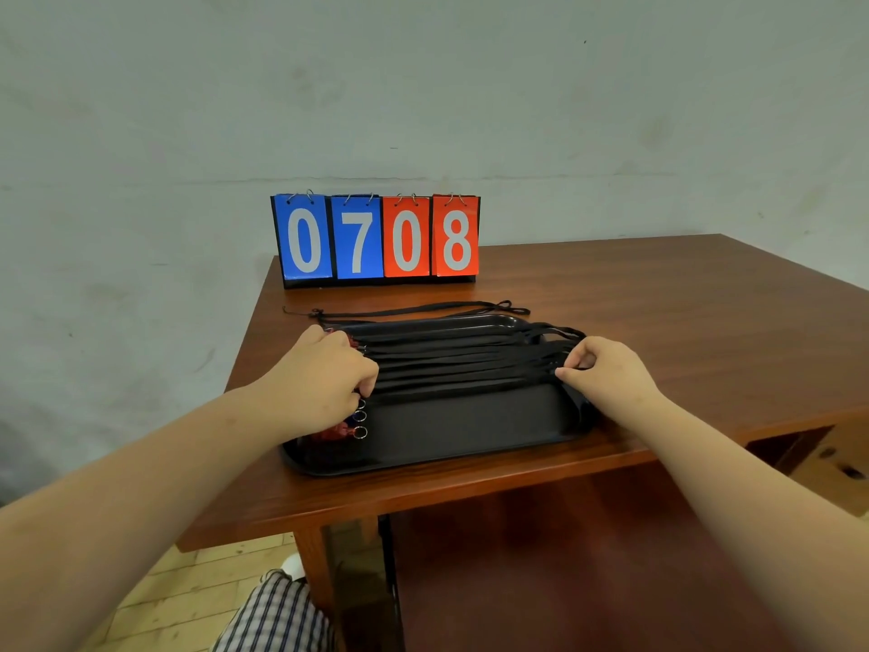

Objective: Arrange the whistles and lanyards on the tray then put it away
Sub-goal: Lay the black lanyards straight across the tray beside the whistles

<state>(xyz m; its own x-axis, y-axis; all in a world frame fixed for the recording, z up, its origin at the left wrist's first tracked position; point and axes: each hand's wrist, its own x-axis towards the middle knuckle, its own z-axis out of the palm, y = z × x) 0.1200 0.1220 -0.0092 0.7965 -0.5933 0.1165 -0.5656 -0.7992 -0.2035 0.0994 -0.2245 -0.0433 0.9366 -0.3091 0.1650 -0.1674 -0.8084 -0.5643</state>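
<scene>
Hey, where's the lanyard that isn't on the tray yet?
The loose lanyard lies on the table in the head view, between the tray and the flip scoreboard.

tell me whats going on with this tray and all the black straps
A person is lining up black lanyards side by side across a black tray on a wooden table. The left hand grips their left ends, near some red whistles; the right hand pinches a loop end at the tray's right edge. One loose lanyard lies on the table behind the tray, before a flip scoreboard.
</scene>
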